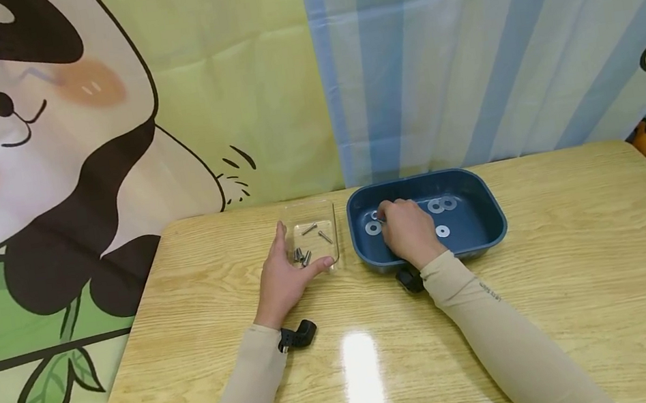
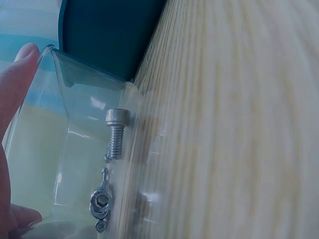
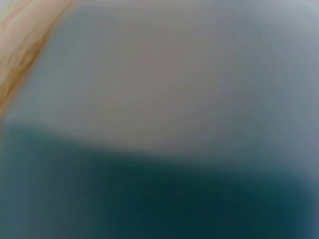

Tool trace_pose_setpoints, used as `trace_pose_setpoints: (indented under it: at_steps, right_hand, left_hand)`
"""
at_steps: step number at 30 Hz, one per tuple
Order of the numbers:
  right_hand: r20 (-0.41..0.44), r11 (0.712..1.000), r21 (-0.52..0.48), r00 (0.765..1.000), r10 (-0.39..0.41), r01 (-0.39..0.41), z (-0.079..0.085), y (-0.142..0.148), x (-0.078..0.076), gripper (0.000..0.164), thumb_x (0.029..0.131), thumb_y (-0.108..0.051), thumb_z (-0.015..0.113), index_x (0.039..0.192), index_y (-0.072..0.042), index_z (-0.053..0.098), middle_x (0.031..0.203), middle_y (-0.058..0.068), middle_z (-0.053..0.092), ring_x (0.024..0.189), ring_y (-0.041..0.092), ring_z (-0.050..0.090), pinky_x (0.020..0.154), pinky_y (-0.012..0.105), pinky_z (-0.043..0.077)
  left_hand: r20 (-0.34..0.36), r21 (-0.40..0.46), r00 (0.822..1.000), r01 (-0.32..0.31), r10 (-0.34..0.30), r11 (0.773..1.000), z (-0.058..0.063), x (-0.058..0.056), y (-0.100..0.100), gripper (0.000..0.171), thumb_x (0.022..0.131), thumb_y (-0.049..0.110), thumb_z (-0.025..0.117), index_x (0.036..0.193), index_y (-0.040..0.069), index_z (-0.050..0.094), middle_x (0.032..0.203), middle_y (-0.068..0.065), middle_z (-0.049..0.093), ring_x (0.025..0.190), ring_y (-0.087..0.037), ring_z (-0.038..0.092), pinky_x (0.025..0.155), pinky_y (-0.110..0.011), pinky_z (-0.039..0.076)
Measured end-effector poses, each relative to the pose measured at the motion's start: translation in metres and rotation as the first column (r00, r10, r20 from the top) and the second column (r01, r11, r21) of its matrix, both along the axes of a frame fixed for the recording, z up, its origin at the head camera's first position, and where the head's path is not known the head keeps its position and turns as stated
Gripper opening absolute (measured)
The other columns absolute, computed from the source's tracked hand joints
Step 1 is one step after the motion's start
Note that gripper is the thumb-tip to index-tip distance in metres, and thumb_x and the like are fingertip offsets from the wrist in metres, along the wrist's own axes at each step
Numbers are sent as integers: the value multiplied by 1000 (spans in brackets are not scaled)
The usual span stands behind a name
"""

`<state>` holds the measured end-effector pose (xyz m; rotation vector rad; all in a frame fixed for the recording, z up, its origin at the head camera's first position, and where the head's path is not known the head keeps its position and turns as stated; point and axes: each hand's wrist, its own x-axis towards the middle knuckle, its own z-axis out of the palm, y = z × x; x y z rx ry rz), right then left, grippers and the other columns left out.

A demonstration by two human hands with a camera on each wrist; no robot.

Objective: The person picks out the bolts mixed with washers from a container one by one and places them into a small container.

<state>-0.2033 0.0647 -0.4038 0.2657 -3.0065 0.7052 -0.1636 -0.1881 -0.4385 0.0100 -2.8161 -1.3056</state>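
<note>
My left hand (image 1: 284, 279) holds a clear plastic box (image 1: 334, 227), thumb along its near side and fingers at its left. Inside lie several socket-head screws (image 1: 306, 257); one screw (image 2: 116, 134) shows its knurled head large in the left wrist view. Over the left part of a dark blue tray (image 1: 487, 206), my right hand (image 1: 410, 230) reaches down with curled fingers. At its fingertips is a small silver piece (image 1: 381, 220), mostly hidden, whose kind I cannot tell. A flat washer (image 1: 373, 228) lies just beside those fingertips. The right wrist view is blurred.
More washers (image 1: 442, 231) lie on the tray floor right of the hand. Box and tray stand side by side near the back edge of the wooden table (image 1: 584, 247). Behind them hangs a printed curtain (image 1: 259, 100).
</note>
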Motion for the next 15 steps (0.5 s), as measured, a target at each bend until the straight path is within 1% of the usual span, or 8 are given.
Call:
trace_pose_setpoints:
  at_steps: [3,7,10,15]
  right_hand:
    - [-36,1000,-22,999,10,-11,0,-1,2,23,96,-6,59,114,-5,74,103,16,68,100,36,62,75,51,55]
    - [-99,999,-39,995,20,-24,2,-2,3,22,96,-6,59,111,-6,74,100,14,68,96,35,61,70,48,55]
    - [-122,998,-49,992,24,-30,3,-2,3,22,96,-6,58,110,-6,74,98,14,68,94,34,61,67,46,55]
    - [-163,996,-72,986,33,-45,4,-3,4,21,96,-6,59,111,-6,75,98,13,68,90,31,60,66,44,54]
  left_hand:
    - [5,-2,1000,0,0,1000,0,1,-1,133,65,79,75,163,25,2,163,-9,27,146,-36,31,115,-56,29]
    - [2,1,1000,-4,4,1000,0,2,-1,134,65,78,76,163,23,4,163,-9,27,146,-36,32,115,-56,29]
    - [-6,-1,1000,-5,5,1000,1,2,-1,134,65,80,75,164,22,5,164,-9,27,146,-37,31,115,-56,30]
    - [-4,-9,1000,-6,6,1000,0,0,0,135,64,81,74,164,19,8,164,-10,26,146,-38,30,114,-57,30]
